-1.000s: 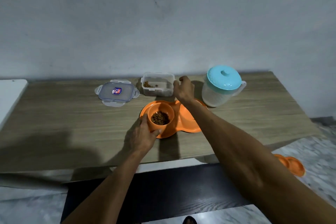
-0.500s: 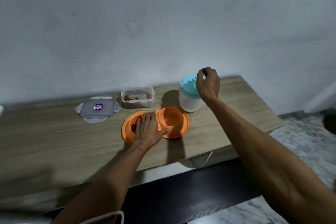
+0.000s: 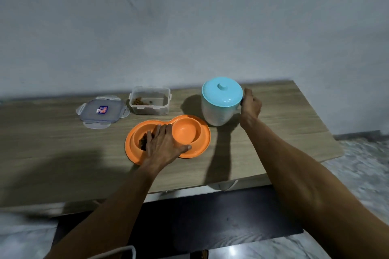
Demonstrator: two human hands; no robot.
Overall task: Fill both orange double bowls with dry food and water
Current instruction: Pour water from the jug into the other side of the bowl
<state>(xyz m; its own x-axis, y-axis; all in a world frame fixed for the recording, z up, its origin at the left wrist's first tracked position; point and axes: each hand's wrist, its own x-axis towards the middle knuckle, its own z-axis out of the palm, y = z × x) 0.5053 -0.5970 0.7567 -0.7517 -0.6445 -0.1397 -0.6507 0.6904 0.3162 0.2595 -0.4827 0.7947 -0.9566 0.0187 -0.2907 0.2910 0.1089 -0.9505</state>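
An orange double bowl [image 3: 202, 143] lies on the wooden table [image 3: 52, 153]. Its left cup holds brown dry food [image 3: 143, 143]; its right cup [image 3: 184, 132] looks dry. My left hand [image 3: 163, 146] rests flat across the middle of the bowl, fingers spread over the left cup and thumb along the front rim. A white jug with a turquoise lid [image 3: 221, 101] stands just right of the bowl. My right hand [image 3: 250, 105] is closed around the jug's handle on its right side. The second orange bowl is out of view.
A clear plastic food container [image 3: 150, 101] with a little dry food stands behind the bowl. Its lid [image 3: 102, 111] lies flat to the left. A grey wall runs behind the table. Marble floor shows at the right and a dark panel lies below the table's front edge.
My right hand moved from the food container, over the jug's lid, down to its handle. My left hand shifted from cupping the food cup to lying flat across the bowl.
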